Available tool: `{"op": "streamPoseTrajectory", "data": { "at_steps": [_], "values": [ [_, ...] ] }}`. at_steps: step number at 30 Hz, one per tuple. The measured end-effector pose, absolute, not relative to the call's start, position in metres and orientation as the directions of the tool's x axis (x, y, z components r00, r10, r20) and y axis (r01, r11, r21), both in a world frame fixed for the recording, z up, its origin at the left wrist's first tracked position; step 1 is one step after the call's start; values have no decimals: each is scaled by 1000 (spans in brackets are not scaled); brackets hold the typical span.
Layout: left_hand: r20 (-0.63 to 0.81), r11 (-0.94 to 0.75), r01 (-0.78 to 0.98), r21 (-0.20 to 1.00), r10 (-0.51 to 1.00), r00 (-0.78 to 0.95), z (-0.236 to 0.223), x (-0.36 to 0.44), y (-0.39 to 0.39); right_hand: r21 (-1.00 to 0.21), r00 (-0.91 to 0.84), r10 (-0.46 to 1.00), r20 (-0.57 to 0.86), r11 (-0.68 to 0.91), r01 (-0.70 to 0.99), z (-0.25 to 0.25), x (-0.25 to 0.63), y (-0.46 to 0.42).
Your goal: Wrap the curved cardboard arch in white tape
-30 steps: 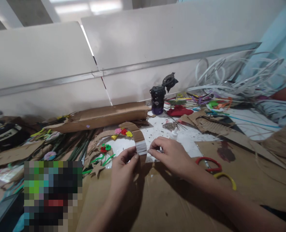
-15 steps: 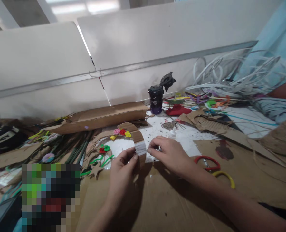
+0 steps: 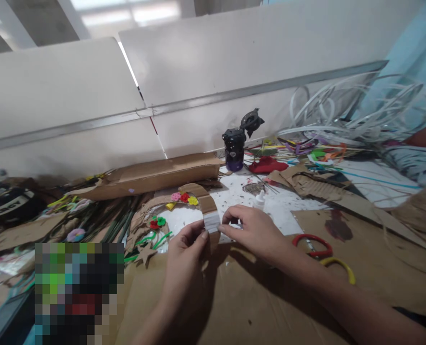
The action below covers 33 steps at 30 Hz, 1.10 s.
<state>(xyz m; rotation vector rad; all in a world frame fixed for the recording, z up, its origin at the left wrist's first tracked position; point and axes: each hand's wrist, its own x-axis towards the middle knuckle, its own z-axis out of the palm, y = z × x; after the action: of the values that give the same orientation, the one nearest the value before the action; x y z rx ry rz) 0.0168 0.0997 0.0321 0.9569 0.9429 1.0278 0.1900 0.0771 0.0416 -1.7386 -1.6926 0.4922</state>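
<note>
Brown cardboard ring [image 3: 206,203]: one white strip [image 3: 211,222] across its near side; pink, red and yellow flowers [image 3: 184,198] along its top. Scissors [image 3: 312,242] at the right of the tan cardboard sheet [image 3: 378,282]: red and yellow handles. Toward the far edge: dark purple bottle [image 3: 234,149], red felt [image 3: 266,165]. White sheet [image 3: 234,191]: brown-speckled.

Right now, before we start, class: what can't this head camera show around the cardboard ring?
Head view:
The lower part of the cardboard ring is hidden by the left hand.
The base of the small white bottle is hidden by the right hand.
A pixelated block hides things lower left.
Lettering on the black case is blurred.
</note>
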Motion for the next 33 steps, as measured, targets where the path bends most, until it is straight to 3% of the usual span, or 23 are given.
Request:
{"op": "streamPoseTrajectory", "data": {
  "at_steps": [12,18,33],
  "values": [
    [-210,312,-358,880,932,296,25,18,93,-652,129,982,135,-9,758,41,184,78],
    [-199,277,-300,913,943,266,19,17,97,-661,106,984,146,17,750,41,183,77],
    [-178,240,-268,933,955,235,19,14,101,-789,59,990,126,64,611,36,190,78]
  ]
}}
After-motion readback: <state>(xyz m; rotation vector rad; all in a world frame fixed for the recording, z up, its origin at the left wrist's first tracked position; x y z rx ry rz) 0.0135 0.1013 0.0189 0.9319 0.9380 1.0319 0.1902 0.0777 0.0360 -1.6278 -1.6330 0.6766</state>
